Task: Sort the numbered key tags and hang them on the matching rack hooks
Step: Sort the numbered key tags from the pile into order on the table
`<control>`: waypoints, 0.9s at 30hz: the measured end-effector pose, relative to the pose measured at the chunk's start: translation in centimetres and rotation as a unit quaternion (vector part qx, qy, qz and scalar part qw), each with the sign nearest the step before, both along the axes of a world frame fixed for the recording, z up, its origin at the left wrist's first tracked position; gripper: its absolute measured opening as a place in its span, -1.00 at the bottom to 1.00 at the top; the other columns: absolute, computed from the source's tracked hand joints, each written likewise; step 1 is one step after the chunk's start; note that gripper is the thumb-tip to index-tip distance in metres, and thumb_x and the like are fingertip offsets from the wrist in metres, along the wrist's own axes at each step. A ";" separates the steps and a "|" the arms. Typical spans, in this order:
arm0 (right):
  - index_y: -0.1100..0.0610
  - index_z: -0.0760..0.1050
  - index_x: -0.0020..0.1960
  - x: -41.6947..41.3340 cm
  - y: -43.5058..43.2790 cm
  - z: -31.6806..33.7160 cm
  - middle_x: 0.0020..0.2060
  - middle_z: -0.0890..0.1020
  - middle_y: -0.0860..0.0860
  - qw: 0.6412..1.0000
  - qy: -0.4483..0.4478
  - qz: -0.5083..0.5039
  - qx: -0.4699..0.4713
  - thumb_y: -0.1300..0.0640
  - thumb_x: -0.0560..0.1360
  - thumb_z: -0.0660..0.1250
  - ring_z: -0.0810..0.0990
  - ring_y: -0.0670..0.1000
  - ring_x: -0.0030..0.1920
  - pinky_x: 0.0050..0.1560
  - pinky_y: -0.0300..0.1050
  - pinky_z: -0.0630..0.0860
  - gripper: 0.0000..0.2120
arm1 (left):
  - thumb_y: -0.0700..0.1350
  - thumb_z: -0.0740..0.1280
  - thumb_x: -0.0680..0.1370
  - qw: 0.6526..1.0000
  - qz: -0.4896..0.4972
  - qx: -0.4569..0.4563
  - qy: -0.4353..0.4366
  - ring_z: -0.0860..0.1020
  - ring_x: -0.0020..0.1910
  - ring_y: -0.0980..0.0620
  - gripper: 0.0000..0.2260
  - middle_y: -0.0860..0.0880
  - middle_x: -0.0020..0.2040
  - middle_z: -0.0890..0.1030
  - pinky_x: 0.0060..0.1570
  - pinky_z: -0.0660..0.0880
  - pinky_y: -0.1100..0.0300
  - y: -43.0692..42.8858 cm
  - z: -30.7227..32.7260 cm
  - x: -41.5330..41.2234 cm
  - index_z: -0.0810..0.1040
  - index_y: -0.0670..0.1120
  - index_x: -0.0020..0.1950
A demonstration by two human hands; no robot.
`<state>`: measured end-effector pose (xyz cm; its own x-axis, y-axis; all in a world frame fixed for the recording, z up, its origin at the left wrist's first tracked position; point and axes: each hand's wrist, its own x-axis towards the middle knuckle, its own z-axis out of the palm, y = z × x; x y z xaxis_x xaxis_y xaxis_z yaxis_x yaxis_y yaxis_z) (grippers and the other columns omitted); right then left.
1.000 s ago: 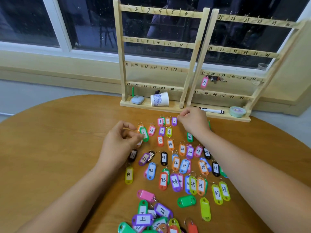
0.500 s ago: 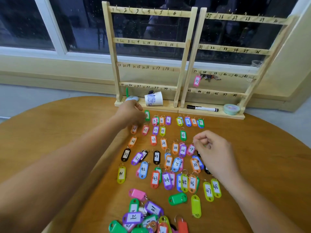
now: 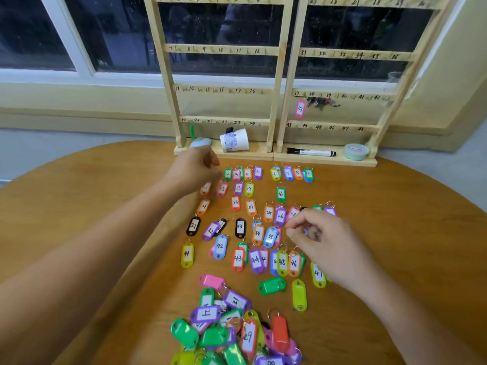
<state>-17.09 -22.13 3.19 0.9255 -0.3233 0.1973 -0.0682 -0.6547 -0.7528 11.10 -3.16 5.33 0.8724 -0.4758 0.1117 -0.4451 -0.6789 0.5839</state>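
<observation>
Wooden table (image 3: pixel 79 219), key tags (image 3: pixel 240 227) in rows, left hand (image 3: pixel 193 171) loosely curled — right hand (image 3: pixel 324 241) pinching, contents unclear

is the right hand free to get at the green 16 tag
Probably yes: the green 16 tag lies alone on bare table just beyond the right hand, with nothing over it.

A round wooden desk (image 3: pixel 79 219) stands before a dark window (image 3: pixel 118 30) with a white frame. Along the desk's far side a printed paper cup (image 3: pixel 234 140) lies tipped over. To its right lie a black-capped white marker (image 3: pixel 311 152) and a mint-green tape roll (image 3: pixel 356 151). A pale blue object (image 3: pixel 203 141) sits left of the cup.
</observation>
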 end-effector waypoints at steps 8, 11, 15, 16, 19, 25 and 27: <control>-0.14 0.68 0.03 -5.8 1.1 -1.0 -0.02 0.54 -0.16 0.989 0.046 0.101 -0.097 0.10 0.58 0.50 0.56 -0.02 -0.11 -0.12 -0.29 0.44 -0.87 | -0.02 0.59 0.51 0.995 -0.096 0.009 0.006 0.58 -0.12 0.22 -0.87 0.29 -0.15 0.66 -0.21 0.41 0.45 7.1 0.1 -9.1 0.66 0.12 -0.07; -0.14 0.68 0.16 -7.8 1.6 -1.4 0.07 0.51 -0.24 0.984 0.044 0.119 -0.128 0.11 0.63 0.45 0.60 -0.11 0.10 0.06 -0.26 0.51 -0.82 | -0.06 0.60 0.51 0.991 -0.130 0.008 0.012 0.61 -0.10 0.12 -0.86 0.23 -0.16 0.69 -0.18 0.43 0.40 8.8 -0.7 -12.1 0.68 0.13 -0.07; -0.08 0.68 0.23 -9.6 2.3 -2.3 0.18 0.49 -0.28 0.973 0.017 0.124 -0.194 0.15 0.64 0.42 0.53 -0.13 0.18 0.14 -0.14 0.54 -0.78 | -0.05 0.61 0.50 0.982 -0.186 -0.009 0.012 0.64 -0.11 0.09 -0.84 0.22 -0.13 0.70 -0.12 0.52 0.29 9.0 -1.7 -15.2 0.67 0.16 -0.07; -0.08 0.68 0.25 -9.9 2.3 -2.6 0.23 0.50 -0.27 0.971 0.012 0.122 -0.207 0.16 0.65 0.41 0.52 -0.12 0.20 0.16 -0.11 0.53 -0.77 | -0.04 0.62 0.50 0.980 -0.198 -0.013 0.010 0.65 -0.10 0.11 -0.84 0.23 -0.11 0.70 -0.10 0.54 0.27 8.8 -2.0 -15.8 0.67 0.17 -0.07; -0.08 0.65 0.34 -10.9 2.4 -3.3 0.41 0.49 -0.25 0.961 0.011 0.118 -0.251 0.20 0.62 0.42 0.45 -0.13 0.37 0.29 -0.01 0.51 -0.66 | -0.03 0.60 0.53 0.970 -0.242 -0.012 -0.014 0.63 -0.06 0.21 -0.85 0.24 -0.07 0.67 -0.07 0.51 0.35 7.9 -2.8 -17.5 0.68 0.15 0.00; -0.05 0.64 0.37 -12.5 2.6 -4.3 0.41 0.56 -0.22 0.951 -0.019 0.131 -0.280 0.18 0.61 0.48 0.48 -0.07 0.43 0.29 0.01 0.49 -0.64 | 0.04 0.53 0.56 0.956 -0.286 -0.005 -0.061 0.58 -0.04 0.19 -0.83 0.19 -0.01 0.58 -0.05 0.56 0.21 5.5 -3.5 -20.1 0.65 0.13 0.12; -0.04 0.66 0.34 -13.1 2.6 -4.5 0.37 0.59 -0.20 0.950 -0.030 0.131 -0.283 0.15 0.63 0.45 0.52 -0.06 0.38 0.25 0.00 0.50 -0.70 | 0.10 0.50 0.57 0.953 -0.287 0.010 -0.098 0.57 -0.02 0.19 -0.82 0.18 0.00 0.57 -0.07 0.56 0.17 4.9 -3.5 -20.8 0.62 0.13 0.13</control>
<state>-30.17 -19.49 -1.29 0.9412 0.0898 0.3256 0.1846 -0.9441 -0.2731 -9.68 1.71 1.83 0.4309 -0.8724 0.2306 -0.8456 -0.3011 0.4409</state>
